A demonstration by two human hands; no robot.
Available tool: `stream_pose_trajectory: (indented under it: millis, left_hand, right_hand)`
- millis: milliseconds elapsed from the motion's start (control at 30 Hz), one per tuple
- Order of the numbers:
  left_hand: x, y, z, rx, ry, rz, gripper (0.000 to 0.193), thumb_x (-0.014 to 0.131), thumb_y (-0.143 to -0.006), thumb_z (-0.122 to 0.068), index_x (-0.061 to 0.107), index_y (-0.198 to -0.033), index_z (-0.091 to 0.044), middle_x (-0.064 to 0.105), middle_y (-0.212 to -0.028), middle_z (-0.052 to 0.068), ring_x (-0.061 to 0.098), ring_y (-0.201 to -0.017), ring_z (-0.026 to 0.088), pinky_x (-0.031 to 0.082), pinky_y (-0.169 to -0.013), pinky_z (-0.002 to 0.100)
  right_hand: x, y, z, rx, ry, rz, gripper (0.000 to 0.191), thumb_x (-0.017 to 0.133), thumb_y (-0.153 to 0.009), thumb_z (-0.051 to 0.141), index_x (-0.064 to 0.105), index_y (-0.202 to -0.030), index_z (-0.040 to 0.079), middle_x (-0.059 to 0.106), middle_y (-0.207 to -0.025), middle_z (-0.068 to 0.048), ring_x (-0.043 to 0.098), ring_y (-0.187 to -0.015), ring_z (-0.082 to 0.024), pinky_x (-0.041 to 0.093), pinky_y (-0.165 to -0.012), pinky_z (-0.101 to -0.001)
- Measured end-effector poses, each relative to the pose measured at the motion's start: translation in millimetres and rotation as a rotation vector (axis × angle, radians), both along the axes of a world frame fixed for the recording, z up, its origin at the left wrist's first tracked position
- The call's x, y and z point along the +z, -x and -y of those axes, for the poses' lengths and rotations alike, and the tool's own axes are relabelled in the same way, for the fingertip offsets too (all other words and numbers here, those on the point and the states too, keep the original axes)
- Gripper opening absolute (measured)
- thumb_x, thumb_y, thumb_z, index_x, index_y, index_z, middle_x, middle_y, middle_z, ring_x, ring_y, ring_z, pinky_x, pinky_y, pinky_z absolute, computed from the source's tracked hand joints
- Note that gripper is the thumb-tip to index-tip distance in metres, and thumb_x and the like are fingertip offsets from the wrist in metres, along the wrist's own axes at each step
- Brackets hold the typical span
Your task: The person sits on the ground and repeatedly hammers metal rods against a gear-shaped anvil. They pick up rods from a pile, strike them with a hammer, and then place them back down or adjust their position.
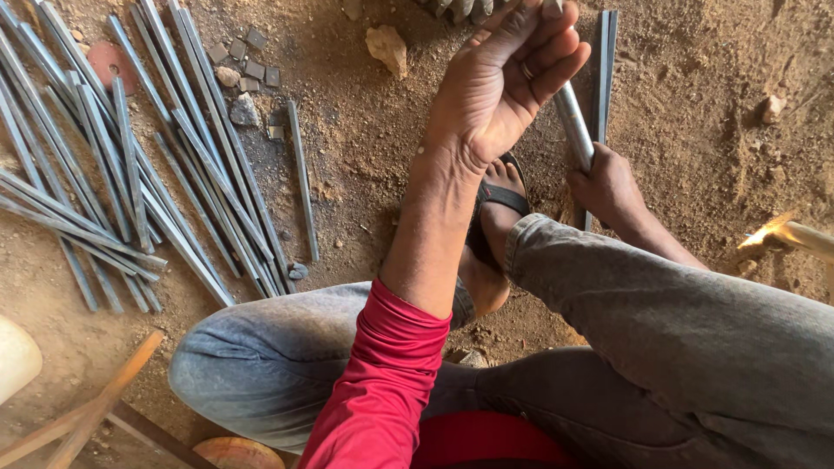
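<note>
I sit cross-legged on dirt ground in grey trousers. My right hand (pixel 608 187) reaches past my right knee and grips the lower end of a short round metal rod (pixel 573 122), which stands tilted. My left hand (pixel 508 82), on a red-sleeved arm and wearing a ring, is raised above my sandalled foot (pixel 497 204). Its fingertips close on the rod's upper end at the top edge of the view. A long dark angle bar (pixel 605 69) lies on the ground just behind the rod.
A heap of long grey metal bars (pixel 130 165) covers the ground at left, one loose bar (pixel 302 178) beside it. Small square metal pieces (pixel 250 62) and a stone (pixel 387 48) lie farther back. Wooden sticks (pixel 95 408) cross at lower left; a wooden handle (pixel 804 236) pokes in at right.
</note>
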State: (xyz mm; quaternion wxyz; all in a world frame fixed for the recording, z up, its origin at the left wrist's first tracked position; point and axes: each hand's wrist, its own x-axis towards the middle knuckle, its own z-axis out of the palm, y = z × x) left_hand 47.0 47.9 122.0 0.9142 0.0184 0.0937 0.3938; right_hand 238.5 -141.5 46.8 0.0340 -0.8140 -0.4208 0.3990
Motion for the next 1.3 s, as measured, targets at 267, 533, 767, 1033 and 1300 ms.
stream_pose_trajectory:
  millis: [267, 533, 767, 1033, 1300]
  left_hand:
    - [0.1, -0.8, 0.2, -0.006, -0.035, 0.018, 0.016, 0.074, -0.105, -0.014, 0.073, -0.111, 0.000, 0.077, -0.105, 0.012, 0.077, -0.096, 0.022, 0.063, -0.101, 0.044]
    - [8.6, 2.8, 0.8, -0.005, -0.059, -0.001, 0.025, 0.070, -0.106, -0.014, 0.069, -0.124, 0.003, 0.076, -0.114, 0.019, 0.077, -0.105, 0.026, 0.063, -0.103, 0.046]
    - [11.6, 4.6, -1.0, -0.036, -0.085, -0.053, 0.035, 0.072, -0.106, -0.018, 0.062, -0.127, 0.008, 0.075, -0.112, 0.021, 0.076, -0.101, 0.027, 0.063, -0.100, 0.046]
    - [-31.2, 46.3, -9.8, -0.281, -0.277, -0.497, 0.052, 0.076, -0.092, -0.018, 0.054, -0.139, -0.018, 0.072, -0.087, 0.013, 0.070, -0.072, 0.018, 0.064, -0.067, 0.034]
    - [-107.3, 32.5, 2.5, 0.128, -1.044, -1.832, 0.031, 0.057, -0.110, -0.035, 0.070, -0.102, -0.007, 0.067, -0.070, 0.003, 0.060, -0.055, 0.016, 0.042, -0.045, 0.027]
  right_hand:
    - [-3.8, -1.1, -0.5, -0.035, 0.025, -0.022, 0.026, 0.066, -0.091, 0.014, 0.065, -0.110, -0.004, 0.072, -0.082, -0.022, 0.074, -0.070, -0.030, 0.059, -0.063, -0.0448]
    - [3.6, 0.7, -5.0, -0.062, 0.101, -0.029, 0.028, 0.066, -0.091, 0.014, 0.063, -0.113, -0.004, 0.072, -0.083, -0.021, 0.073, -0.066, -0.032, 0.061, -0.058, -0.0460]
    - [-0.3, -1.2, -0.3, -0.016, -0.003, -0.025, 0.027, 0.067, -0.092, 0.015, 0.065, -0.111, -0.005, 0.072, -0.081, -0.021, 0.074, -0.070, -0.029, 0.060, -0.063, -0.0437]
    - [-8.5, -4.7, 5.5, -0.026, -0.003, 0.042, 0.031, 0.065, -0.105, 0.028, 0.069, -0.107, -0.003, 0.071, -0.081, -0.024, 0.074, -0.075, -0.033, 0.056, -0.064, -0.0487]
    - [-3.4, -4.7, 19.1, -0.060, -0.120, -0.062, 0.024, 0.069, -0.091, 0.014, 0.066, -0.108, -0.003, 0.070, -0.081, -0.024, 0.072, -0.073, -0.033, 0.056, -0.062, -0.0475]
